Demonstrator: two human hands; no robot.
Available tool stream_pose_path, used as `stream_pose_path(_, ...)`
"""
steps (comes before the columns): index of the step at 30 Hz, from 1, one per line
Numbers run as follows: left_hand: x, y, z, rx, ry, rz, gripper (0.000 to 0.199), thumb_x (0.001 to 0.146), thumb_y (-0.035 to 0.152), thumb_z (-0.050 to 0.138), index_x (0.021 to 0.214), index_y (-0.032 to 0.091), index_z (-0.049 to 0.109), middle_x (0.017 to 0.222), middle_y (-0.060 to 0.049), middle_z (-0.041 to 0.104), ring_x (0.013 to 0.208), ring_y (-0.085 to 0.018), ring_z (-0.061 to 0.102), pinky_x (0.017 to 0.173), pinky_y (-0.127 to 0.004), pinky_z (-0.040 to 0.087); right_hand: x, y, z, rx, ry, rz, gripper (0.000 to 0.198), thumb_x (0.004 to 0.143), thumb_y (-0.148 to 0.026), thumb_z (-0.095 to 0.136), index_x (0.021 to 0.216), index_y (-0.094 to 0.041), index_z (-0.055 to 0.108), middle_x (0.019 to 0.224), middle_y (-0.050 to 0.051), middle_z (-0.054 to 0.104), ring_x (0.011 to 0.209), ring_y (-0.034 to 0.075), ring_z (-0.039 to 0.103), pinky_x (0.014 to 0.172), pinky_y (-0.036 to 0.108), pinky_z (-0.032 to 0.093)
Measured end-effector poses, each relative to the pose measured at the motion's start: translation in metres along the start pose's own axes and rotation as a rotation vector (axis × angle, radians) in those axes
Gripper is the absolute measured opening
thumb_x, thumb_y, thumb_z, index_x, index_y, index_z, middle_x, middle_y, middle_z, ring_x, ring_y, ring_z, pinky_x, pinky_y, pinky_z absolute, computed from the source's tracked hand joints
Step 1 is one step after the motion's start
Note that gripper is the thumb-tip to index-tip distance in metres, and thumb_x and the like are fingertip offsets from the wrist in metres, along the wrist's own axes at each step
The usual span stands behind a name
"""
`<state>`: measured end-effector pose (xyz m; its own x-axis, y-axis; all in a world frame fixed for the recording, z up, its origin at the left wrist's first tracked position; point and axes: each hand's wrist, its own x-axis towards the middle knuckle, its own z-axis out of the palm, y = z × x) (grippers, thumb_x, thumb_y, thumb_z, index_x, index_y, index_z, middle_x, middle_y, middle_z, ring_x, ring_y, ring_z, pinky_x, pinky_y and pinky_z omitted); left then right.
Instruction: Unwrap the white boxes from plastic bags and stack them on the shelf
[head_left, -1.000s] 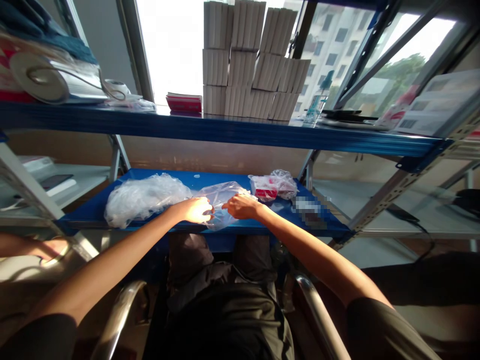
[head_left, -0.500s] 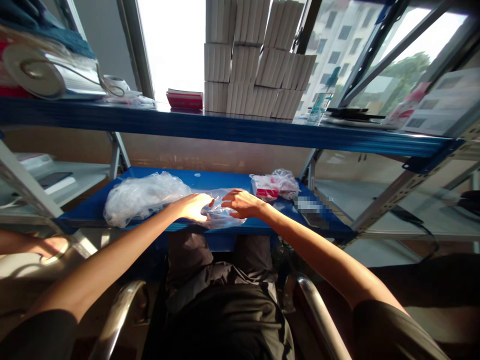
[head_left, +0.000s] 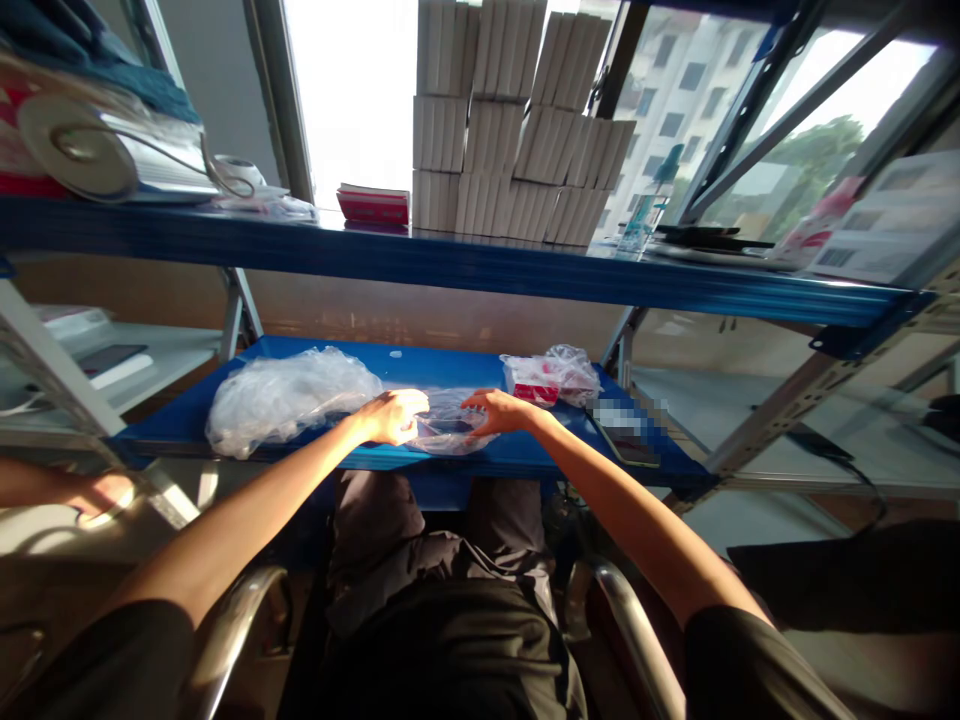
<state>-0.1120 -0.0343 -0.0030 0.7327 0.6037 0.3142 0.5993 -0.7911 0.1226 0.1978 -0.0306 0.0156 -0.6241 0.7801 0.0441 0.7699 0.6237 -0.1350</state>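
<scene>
A clear plastic bag [head_left: 448, 425] lies on the blue shelf board in front of me. My left hand [head_left: 395, 415] is closed on its left edge, fingers curled. At the opposite edge, my right hand [head_left: 496, 410] grips the same bag with bent fingers. The film between them looks spread and see-through. Left of my left hand sits a big crumpled heap of clear plastic bags [head_left: 292, 395]. Beyond my right hand is a red and white box in clear wrap [head_left: 536, 380].
A phone [head_left: 626, 440], partly blurred out, lies at the board's right. Above runs a blue shelf beam [head_left: 450, 270] with stacked white boxes [head_left: 517, 130] and a red box [head_left: 373, 205] on top. Chair armrests [head_left: 244, 620] flank me. Another person's hand [head_left: 101, 495] shows at far left.
My hands have drawn slightly apart, the right one moving a little to the right. The bag between them looks more spread. The view has tilted slightly.
</scene>
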Motion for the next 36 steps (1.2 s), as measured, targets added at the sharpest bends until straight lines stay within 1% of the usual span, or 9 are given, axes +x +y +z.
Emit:
stream_pose_path(5, -0.004, -0.004, 0.011, -0.008, 0.039, 0.054, 0.044, 0.088, 0.022, 0.056, 0.129, 0.019, 0.071, 0.143, -0.011, 0.068, 0.142, -0.026, 0.056, 0.124, -0.038, 0.043, -0.013, 0.0, 0.004, 0.093, 0.189, 0.0, 0.053, 0.091, -0.049, 0.077, 0.133, -0.017, 0.072, 0.14, 0.016, 0.07, 0.13, 0.029, 0.066, 0.111, 0.04, 0.051)
stream_pose_path(11, -0.004, -0.005, 0.015, 0.047, -0.083, 0.017, 0.052, 0.095, 0.03, 0.056, 0.146, 0.021, 0.062, 0.152, -0.012, 0.062, 0.147, -0.027, 0.051, 0.124, -0.044, 0.041, -0.019, -0.01, 0.02, 0.057, 0.124, -0.047, 0.051, 0.1, -0.048, 0.064, 0.141, -0.018, 0.067, 0.142, 0.015, 0.069, 0.131, 0.029, 0.065, 0.112, 0.038, 0.049)
stream_pose_path(14, 0.001, -0.003, 0.013, 0.052, -0.043, 0.027, 0.05, 0.095, 0.027, 0.056, 0.144, 0.023, 0.063, 0.153, -0.01, 0.062, 0.145, -0.025, 0.054, 0.124, -0.041, 0.041, -0.018, -0.01, 0.024, 0.036, 0.148, -0.049, 0.054, 0.1, -0.049, 0.062, 0.141, -0.015, 0.066, 0.138, 0.016, 0.071, 0.126, 0.029, 0.068, 0.107, 0.037, 0.052)
stream_pose_path(18, 0.006, 0.007, 0.001, 0.054, 0.067, 0.068, 0.045, 0.097, 0.026, 0.053, 0.141, 0.021, 0.063, 0.15, -0.011, 0.063, 0.144, -0.025, 0.053, 0.124, -0.042, 0.042, -0.016, -0.015, 0.016, 0.048, 0.285, -0.136, 0.044, 0.102, -0.045, 0.058, 0.131, -0.014, 0.07, 0.129, 0.016, 0.075, 0.12, 0.027, 0.069, 0.105, 0.038, 0.051)
stream_pose_path(24, 0.009, 0.034, -0.02, 0.071, 0.124, 0.136, 0.032, 0.095, 0.023, 0.056, 0.124, 0.019, 0.068, 0.133, -0.012, 0.07, 0.128, -0.026, 0.064, 0.113, -0.042, 0.053, -0.014, -0.051, -0.006, -0.032, 0.471, -0.222, 0.023, 0.102, -0.034, 0.057, 0.103, -0.018, 0.073, 0.105, 0.011, 0.078, 0.1, 0.026, 0.07, 0.093, 0.04, 0.05)
stream_pose_path(26, 0.012, 0.046, -0.034, 0.09, 0.21, 0.208, 0.028, 0.093, 0.017, 0.056, 0.118, 0.019, 0.069, 0.126, -0.012, 0.073, 0.123, -0.026, 0.066, 0.108, -0.041, 0.055, -0.015, -0.067, -0.017, -0.052, 0.533, -0.253, 0.019, 0.098, -0.03, 0.057, 0.093, -0.019, 0.071, 0.094, 0.009, 0.077, 0.09, 0.025, 0.069, 0.085, 0.039, 0.049)
stream_pose_path(29, 0.019, 0.069, -0.074, 0.115, 0.454, 0.292, 0.03, 0.095, 0.012, 0.05, 0.117, 0.019, 0.069, 0.116, -0.011, 0.076, 0.116, -0.025, 0.068, 0.104, -0.041, 0.057, -0.018, -0.097, -0.041, -0.022, 0.678, -0.312, 0.019, 0.095, -0.027, 0.056, 0.081, -0.021, 0.067, 0.081, 0.007, 0.072, 0.076, 0.022, 0.064, 0.075, 0.037, 0.047)
stream_pose_path(32, 0.023, 0.095, -0.132, 0.159, 0.681, 0.327, 0.027, 0.096, 0.014, 0.05, 0.114, 0.021, 0.07, 0.106, -0.009, 0.076, 0.106, -0.024, 0.069, 0.099, -0.043, 0.059, -0.023, -0.132, -0.077, 0.015, 0.832, -0.34, 0.024, 0.096, -0.026, 0.053, 0.074, -0.023, 0.062, 0.075, 0.006, 0.068, 0.072, 0.021, 0.061, 0.071, 0.036, 0.047)
stream_pose_path(36, 0.029, 0.113, -0.216, 0.208, 0.846, 0.278, 0.022, 0.097, 0.019, 0.049, 0.104, 0.021, 0.07, 0.098, -0.008, 0.075, 0.098, -0.024, 0.069, 0.095, -0.042, 0.058, -0.025, -0.179, -0.143, 0.001, 0.954, -0.356, 0.026, 0.1, -0.026, 0.053, 0.078, -0.023, 0.066, 0.078, 0.007, 0.068, 0.074, 0.021, 0.063, 0.072, 0.035, 0.049)
